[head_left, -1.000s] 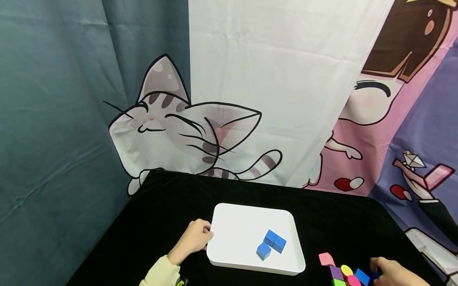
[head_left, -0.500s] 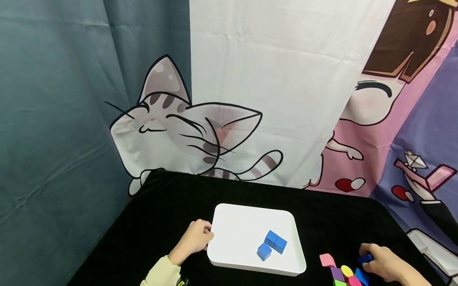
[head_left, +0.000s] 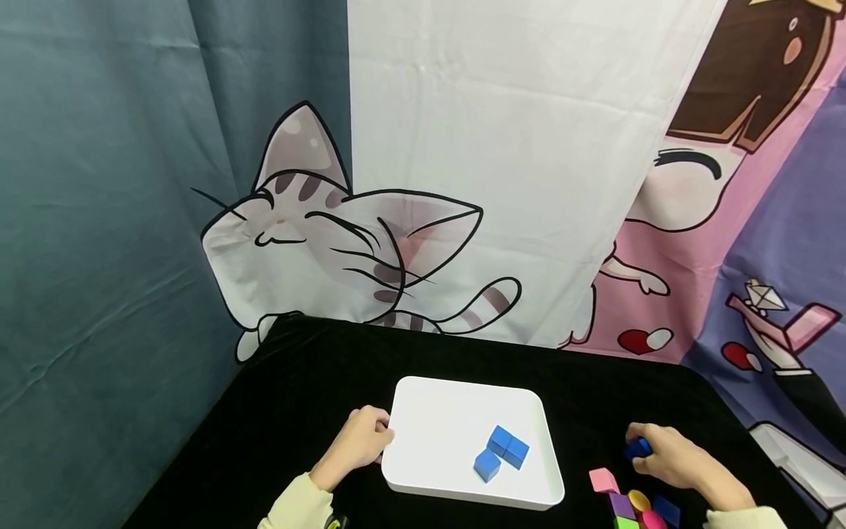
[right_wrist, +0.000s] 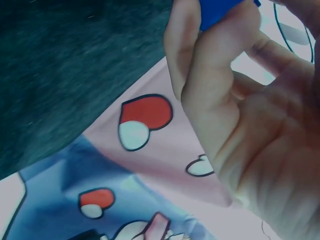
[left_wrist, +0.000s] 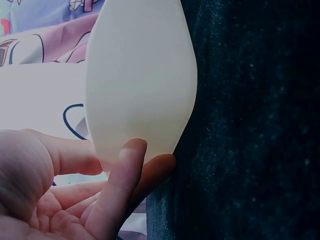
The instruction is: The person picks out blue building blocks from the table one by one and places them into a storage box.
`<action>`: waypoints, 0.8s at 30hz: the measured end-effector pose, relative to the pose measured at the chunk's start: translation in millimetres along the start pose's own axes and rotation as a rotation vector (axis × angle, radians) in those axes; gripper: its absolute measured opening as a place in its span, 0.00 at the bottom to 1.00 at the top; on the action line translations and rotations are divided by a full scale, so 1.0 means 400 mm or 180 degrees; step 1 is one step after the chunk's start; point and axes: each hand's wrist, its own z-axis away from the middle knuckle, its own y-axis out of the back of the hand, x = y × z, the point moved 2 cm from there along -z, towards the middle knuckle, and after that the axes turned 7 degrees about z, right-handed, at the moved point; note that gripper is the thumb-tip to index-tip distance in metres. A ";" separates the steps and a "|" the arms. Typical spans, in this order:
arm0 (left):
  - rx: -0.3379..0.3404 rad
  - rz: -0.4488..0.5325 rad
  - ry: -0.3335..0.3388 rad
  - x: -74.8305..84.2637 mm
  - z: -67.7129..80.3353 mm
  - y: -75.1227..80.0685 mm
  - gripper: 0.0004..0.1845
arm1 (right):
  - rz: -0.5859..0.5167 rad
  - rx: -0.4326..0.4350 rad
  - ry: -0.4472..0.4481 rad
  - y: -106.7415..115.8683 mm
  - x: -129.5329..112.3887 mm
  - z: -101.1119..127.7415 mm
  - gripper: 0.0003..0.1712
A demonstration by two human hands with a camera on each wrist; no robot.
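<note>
From the head view I see my right hand lifted just above the black table, to the right of the white tray, with a small blue block pinched between thumb and fingertips. The right wrist view confirms it: the blue block sits clamped at the fingertips, and the cartoon curtain shows behind. My left hand rests at the tray's left rim, fingers curled against the edge; in the left wrist view a fingertip and the thumb nip the pale rim of the tray. Inside the tray lie three blue cubes, two touching and a third just beside them on the near left. At the near right of the table, below my right hand, sits a cluster of coloured blocks, pink, purple, yellow, green and blue.
</note>
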 end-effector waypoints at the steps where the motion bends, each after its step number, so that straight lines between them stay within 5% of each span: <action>1: 0.0001 0.0001 0.0001 -0.001 0.000 0.000 0.06 | -0.0008 0.0023 0.0024 0.002 -0.008 -0.003 0.18; 12: 0.0016 0.0043 0.0040 -0.005 0.000 -0.004 0.05 | 0.0037 0.0449 0.0477 0.008 -0.108 -0.040 0.17; 24: 0.0014 0.0045 0.0011 -0.006 -0.001 -0.004 0.05 | -0.0010 0.0417 0.0541 0.014 -0.192 -0.091 0.17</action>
